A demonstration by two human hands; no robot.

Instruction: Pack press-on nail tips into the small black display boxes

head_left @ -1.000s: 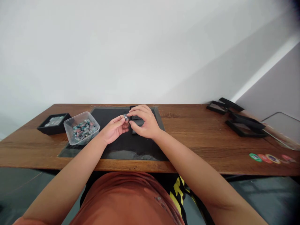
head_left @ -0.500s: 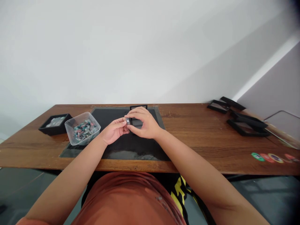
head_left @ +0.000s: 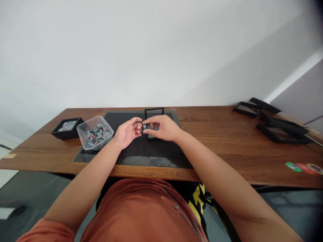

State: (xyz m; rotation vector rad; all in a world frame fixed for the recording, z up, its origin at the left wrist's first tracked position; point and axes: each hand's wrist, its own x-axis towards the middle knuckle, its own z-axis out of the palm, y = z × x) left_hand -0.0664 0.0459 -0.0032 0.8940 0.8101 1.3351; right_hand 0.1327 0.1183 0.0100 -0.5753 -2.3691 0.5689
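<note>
Between the thumb and fingers of my right hand (head_left: 164,127) is a small shiny grey piece (head_left: 144,127). My left hand (head_left: 128,133) is just left of it, palm turned up, fingers curled and apart, with nothing seen in it. Behind and partly under my right hand stands a black-framed box (head_left: 154,110) with a clear panel; my fingers hide much of it. Both hands are over a black mat (head_left: 151,153). To the left, a clear plastic tub (head_left: 83,129) holds many small wrapped pieces.
A black box (head_left: 62,134) with clear packets stands left of the tub. On the right of the wooden table (head_left: 214,144) lie several black frames (head_left: 279,132) and, nearer, round coloured stickers (head_left: 293,166). A pale wall rises behind.
My left hand has let go of the small piece and drawn slightly away, its fingers opening. The piece stays in my right hand. The whole view has shifted a little.
</note>
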